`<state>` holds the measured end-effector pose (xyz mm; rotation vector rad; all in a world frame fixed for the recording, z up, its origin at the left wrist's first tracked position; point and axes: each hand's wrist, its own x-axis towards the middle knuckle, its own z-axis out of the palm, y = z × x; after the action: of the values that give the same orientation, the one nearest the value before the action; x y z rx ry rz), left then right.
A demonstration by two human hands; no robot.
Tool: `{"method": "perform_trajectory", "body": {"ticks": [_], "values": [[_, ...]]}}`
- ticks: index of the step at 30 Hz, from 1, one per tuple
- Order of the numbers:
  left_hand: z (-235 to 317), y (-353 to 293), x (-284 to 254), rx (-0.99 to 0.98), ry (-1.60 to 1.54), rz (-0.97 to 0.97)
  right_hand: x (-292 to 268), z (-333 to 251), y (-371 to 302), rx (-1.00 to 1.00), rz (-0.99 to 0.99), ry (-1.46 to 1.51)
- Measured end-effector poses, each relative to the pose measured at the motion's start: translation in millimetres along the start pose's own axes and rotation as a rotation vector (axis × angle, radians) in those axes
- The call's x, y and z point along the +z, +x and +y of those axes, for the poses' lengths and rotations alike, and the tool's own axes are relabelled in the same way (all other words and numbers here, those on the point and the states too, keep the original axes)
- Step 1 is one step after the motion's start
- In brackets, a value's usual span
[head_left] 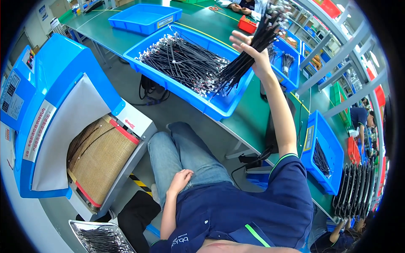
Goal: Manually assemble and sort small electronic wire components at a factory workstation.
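Raised at the upper right, my right hand (258, 57) holds a thick bundle of black cables (241, 66) with pale connectors at the ends. The bundle slants across the palm, its lower end above a blue tray (219, 110) heaped with similar black cables (181, 63). Some fingers of that hand stick out past the bundle. Resting on my jeans, my left hand (180, 180) lies with its fingers loosely laid out and nothing visible in it.
To the left stands a blue machine (63, 71) with a mesh conveyor belt (105, 152) carrying thin dark wires. A metal tray (101, 238) of black cables sits low. More blue trays (145, 19) stand on the green table (249, 126). Grey frame posts (337, 63) rise at right; people sit nearby.
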<state>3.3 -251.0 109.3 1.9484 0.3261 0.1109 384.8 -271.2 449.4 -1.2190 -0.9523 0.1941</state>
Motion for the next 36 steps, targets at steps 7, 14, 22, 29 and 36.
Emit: {"method": "perform_trajectory", "body": {"ticks": [7, 14, 22, 29, 36], "values": [[2.3, 11.6, -6.7, -0.029, -0.067, 0.012, 22.6, -30.4, 3.2, -0.518, 0.018, 0.227], [-9.7, 12.0, -5.7, 0.005, -0.04, 0.023, 39.5, -37.6, -0.7, -0.286, 0.183, -0.246], [-15.2, 7.2, -7.7, 0.024, -0.059, 0.039, 38.1, -30.2, 24.1, 0.132, -0.048, -0.708], [0.5, -4.1, -8.8, -0.014, -0.025, 0.005, 44.2, 53.3, 68.1, 0.417, -0.494, -1.361], [-6.4, -16.8, -17.6, -0.002, -0.098, 0.033, 88.7, 95.0, 53.3, 0.645, -0.494, -1.455]]}}
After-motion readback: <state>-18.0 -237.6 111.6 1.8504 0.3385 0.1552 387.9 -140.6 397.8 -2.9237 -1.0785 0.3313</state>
